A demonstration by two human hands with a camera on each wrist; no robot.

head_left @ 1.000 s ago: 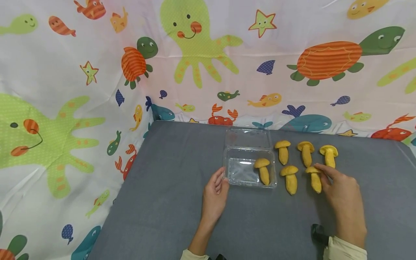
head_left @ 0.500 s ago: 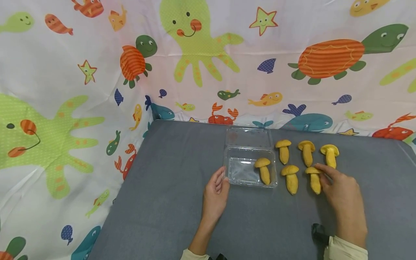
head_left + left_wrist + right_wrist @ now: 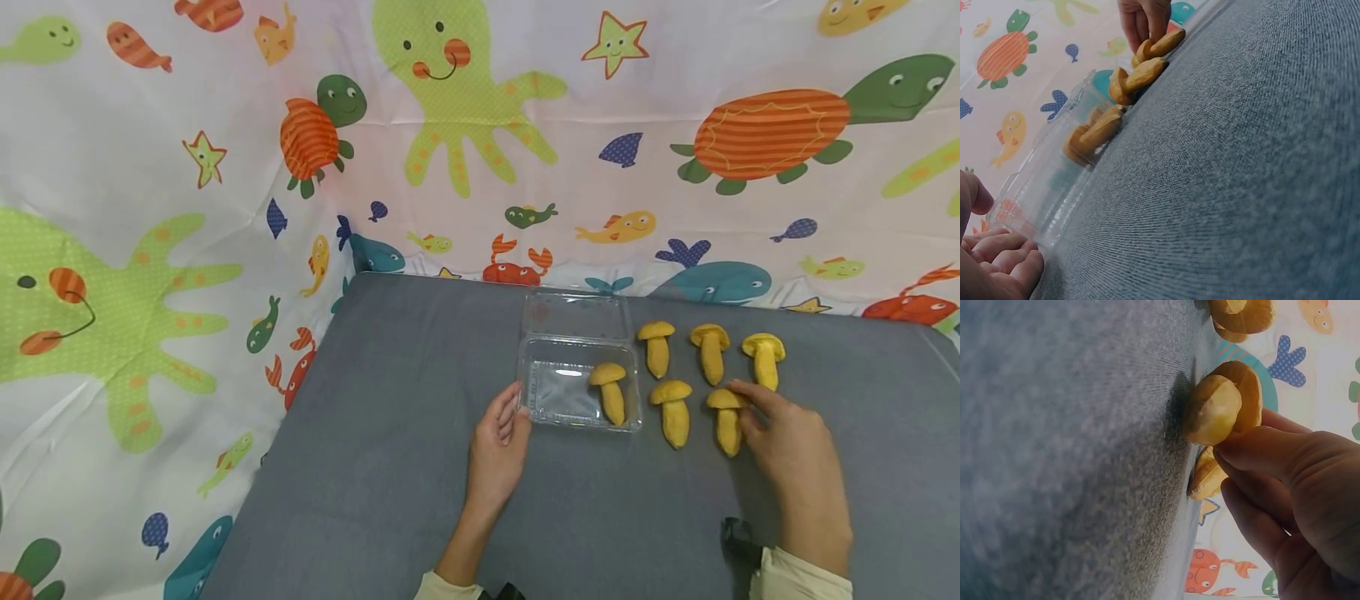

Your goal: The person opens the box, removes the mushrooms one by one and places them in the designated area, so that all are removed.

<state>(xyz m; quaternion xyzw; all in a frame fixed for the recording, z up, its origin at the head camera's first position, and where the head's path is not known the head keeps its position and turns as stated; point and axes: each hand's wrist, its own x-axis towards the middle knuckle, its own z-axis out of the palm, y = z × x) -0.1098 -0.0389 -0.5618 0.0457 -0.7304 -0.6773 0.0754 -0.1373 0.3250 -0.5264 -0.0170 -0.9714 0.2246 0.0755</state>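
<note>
A clear plastic clamshell box [image 3: 558, 392] lies with its lid [image 3: 576, 315] folded back, a yellow mushroom [image 3: 612, 400] inside at the right. My left hand [image 3: 498, 454] holds the box's left edge, thumb and curled fingers [image 3: 1013, 265] on either side of the corner. On the right, my right hand [image 3: 798, 467] pinches a mushroom [image 3: 727, 421] between thumb and forefinger at the cap; its stem points toward me. Whether this mushroom still touches the cloth is hard to tell. Left of it lies another mushroom [image 3: 675, 417].
Behind these, mushrooms stand in a row: one at left [image 3: 657, 350], one in the middle [image 3: 710, 354] and one at right [image 3: 764, 360]. Grey cloth [image 3: 360, 450] covers the table. A curtain printed with sea animals [image 3: 450, 108] hangs along the back and left.
The mushroom in my right hand has shifted slightly toward me. My left hand stays at the box's edge. The head view has moved a little.
</note>
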